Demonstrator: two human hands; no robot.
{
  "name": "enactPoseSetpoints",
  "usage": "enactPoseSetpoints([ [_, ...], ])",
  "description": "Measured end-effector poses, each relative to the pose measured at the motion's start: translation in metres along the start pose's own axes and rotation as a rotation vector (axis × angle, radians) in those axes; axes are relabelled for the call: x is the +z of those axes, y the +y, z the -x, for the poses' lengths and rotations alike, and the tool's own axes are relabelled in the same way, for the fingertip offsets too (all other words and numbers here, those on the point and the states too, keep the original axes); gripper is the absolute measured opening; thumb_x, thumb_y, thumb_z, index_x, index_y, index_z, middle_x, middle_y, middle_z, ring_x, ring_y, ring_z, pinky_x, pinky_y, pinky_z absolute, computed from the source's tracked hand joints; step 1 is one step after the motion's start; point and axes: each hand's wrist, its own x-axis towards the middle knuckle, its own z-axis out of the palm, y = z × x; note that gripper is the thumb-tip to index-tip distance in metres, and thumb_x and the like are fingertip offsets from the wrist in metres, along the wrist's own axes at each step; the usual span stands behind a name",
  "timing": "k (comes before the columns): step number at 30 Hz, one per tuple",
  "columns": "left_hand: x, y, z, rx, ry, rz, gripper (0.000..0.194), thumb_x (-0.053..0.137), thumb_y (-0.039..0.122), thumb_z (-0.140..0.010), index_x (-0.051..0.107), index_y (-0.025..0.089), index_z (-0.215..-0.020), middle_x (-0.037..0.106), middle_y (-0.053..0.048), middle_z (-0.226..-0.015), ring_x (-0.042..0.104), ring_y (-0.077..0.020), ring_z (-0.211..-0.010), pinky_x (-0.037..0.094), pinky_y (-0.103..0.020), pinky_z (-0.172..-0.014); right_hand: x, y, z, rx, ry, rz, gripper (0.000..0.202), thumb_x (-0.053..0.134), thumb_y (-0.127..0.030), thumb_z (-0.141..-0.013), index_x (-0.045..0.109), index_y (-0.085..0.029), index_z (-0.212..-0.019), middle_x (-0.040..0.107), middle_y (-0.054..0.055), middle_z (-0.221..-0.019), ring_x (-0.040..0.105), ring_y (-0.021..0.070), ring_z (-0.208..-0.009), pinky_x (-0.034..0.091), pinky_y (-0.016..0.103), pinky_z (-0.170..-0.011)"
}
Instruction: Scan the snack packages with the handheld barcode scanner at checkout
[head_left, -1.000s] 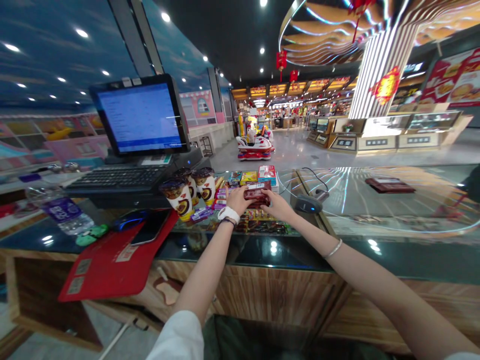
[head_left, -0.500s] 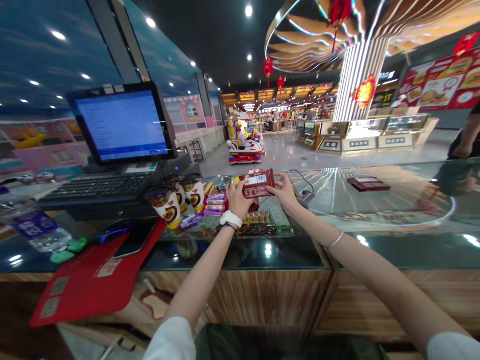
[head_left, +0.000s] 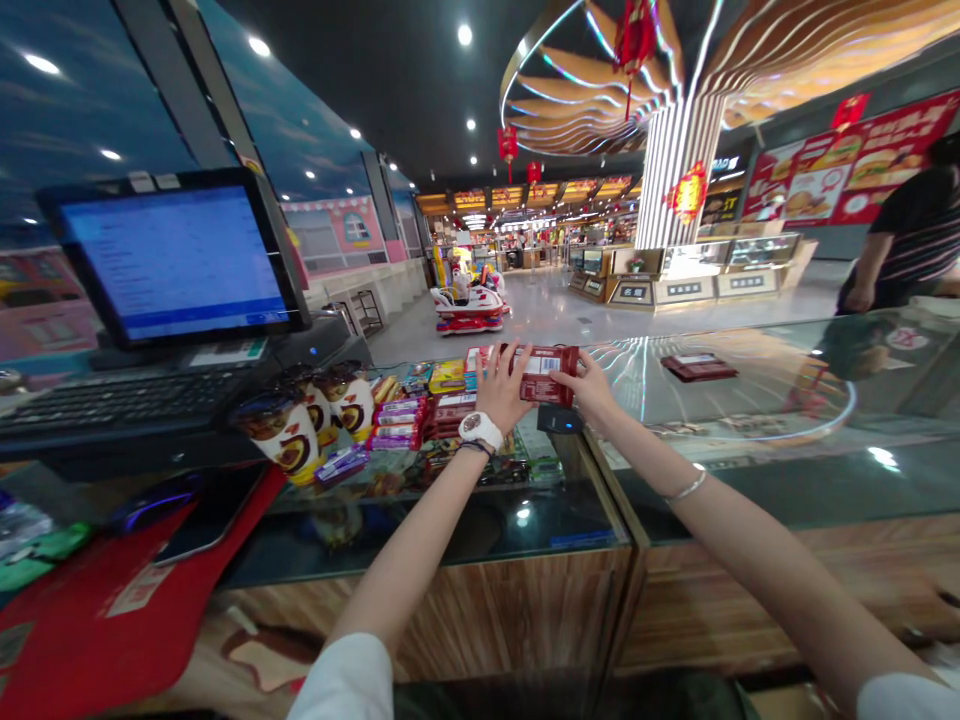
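Observation:
A dark red snack packet (head_left: 550,376) with a white barcode label is held up over the glass counter. My left hand (head_left: 501,388), with a white watch on its wrist, grips the packet's left side. My right hand (head_left: 596,393) pinches its right edge, thumb on the front. Similar dark red packets (head_left: 450,412) lie just left of my left hand, beside purple-wrapped snack bars (head_left: 397,422). A small black device (head_left: 559,420) with a blue light sits below the held packet. Another dark red packet (head_left: 699,367) lies on the glass to the right.
Printed cups with dark lids (head_left: 289,440) stand left of the snacks. Beyond them are a monitor (head_left: 172,262), a keyboard (head_left: 112,405) and a phone (head_left: 212,510) on a red mat (head_left: 142,625). A person (head_left: 904,235) stands across the counter at right.
My view has turned right, and the held packet has moved right relative to the snack pile. More of the dark red packets and the black device now show. Both hands still hold the packet.

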Motion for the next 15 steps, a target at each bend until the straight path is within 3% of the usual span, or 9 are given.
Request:
enactPoseSetpoints([
  [10, -0.004, -0.018, 0.008, 0.088, -0.002, 0.012, 0.1, 0.078, 0.048, -0.073, 0.027, 0.023, -0.156, 0.037, -0.012, -0.158, 0.021, -0.0371, -0.151, 0.004, -0.061, -0.123, 0.001, -0.002, 0.001, -0.012, -0.054, 0.072, 0.062, 0.087, -0.034, -0.052, 0.058, -0.026, -0.106, 0.075, -0.001, -0.088, 0.072, 0.0227, -0.084, 0.061, 0.041, -0.077],
  [15, -0.002, -0.019, 0.008, 0.119, 0.015, 0.021, 0.095, 0.076, 0.042, -0.076, 0.028, 0.021, -0.155, 0.041, -0.013, -0.156, 0.028, -0.0346, -0.149, 0.002, -0.057, -0.125, 0.001, -0.002, 0.001, -0.009, -0.071, 0.078, 0.061, 0.087, -0.034, -0.052, 0.058, -0.026, -0.105, 0.074, -0.001, -0.088, 0.071, 0.0214, -0.079, 0.061, 0.039, -0.072],
])
